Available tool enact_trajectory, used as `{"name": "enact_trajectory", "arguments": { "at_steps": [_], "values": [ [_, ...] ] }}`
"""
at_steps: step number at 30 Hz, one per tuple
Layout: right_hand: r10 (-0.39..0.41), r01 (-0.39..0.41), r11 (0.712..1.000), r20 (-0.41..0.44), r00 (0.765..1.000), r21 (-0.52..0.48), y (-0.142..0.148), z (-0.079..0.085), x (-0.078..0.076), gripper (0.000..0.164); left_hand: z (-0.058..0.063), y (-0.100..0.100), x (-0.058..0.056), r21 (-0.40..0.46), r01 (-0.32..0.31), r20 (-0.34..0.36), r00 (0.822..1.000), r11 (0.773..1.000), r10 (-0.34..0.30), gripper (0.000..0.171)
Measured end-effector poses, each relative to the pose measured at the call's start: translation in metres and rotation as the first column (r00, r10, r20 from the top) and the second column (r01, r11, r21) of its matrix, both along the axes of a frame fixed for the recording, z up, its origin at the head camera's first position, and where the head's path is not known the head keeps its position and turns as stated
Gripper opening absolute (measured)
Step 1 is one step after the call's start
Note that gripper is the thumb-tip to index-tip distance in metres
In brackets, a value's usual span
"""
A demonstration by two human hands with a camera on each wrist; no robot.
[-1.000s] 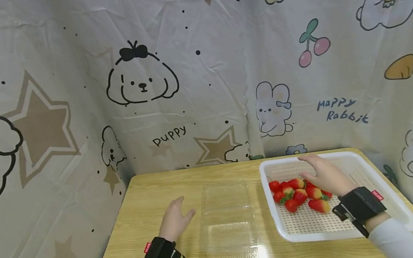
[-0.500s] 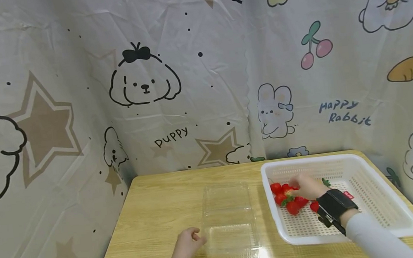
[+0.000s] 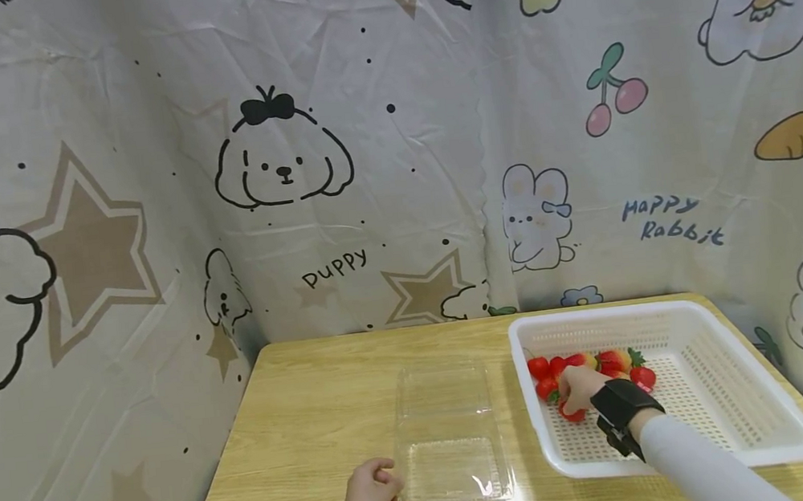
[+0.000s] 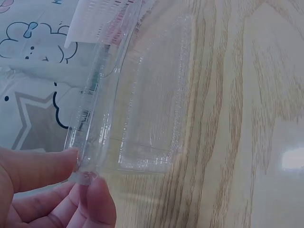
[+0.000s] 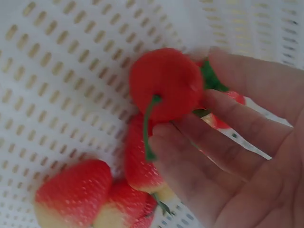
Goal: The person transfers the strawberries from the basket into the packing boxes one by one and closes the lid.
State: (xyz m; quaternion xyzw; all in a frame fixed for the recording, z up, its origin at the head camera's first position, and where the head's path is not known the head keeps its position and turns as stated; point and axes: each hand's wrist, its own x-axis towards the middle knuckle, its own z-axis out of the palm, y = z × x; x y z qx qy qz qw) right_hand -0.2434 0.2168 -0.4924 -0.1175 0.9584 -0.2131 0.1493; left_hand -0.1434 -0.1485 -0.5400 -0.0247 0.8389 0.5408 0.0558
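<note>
My left hand (image 3: 371,491) pinches the rim of a clear plastic clamshell box (image 4: 97,128) between thumb and fingers at its near left corner. The box (image 3: 446,411) lies spread on the table, its two halves one behind the other. Inside a white basket (image 3: 672,465), my right hand (image 3: 580,389) reaches down into the fruit. In the right wrist view its thumb and fingers are spread apart, fingertips right at a round red cherry (image 5: 166,85) with a green stem. Several strawberries (image 5: 73,194) lie beside and under it.
The basket has tall perforated sides and stands at the right of the wooden table (image 3: 302,421). More cherries (image 3: 539,367) and strawberries (image 3: 614,361) sit in its left part. A printed curtain (image 3: 335,160) hangs behind the table and along both sides.
My right hand has come down from above the basket into the fruit, then shifted left and nearer. My left hand has moved to the box's near left edge and gripped it.
</note>
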Motion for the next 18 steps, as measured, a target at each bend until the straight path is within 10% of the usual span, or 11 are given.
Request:
{"name": "enact_trajectory", "arguments": {
  "at_steps": [18],
  "values": [
    [-0.018,0.016,0.999,0.069,0.997,0.030,-0.005,-0.013,0.003,0.019,-0.003,0.001,0.003,0.055,-0.010,-0.029,1.000,0.998,0.012,0.031]
  ]
}}
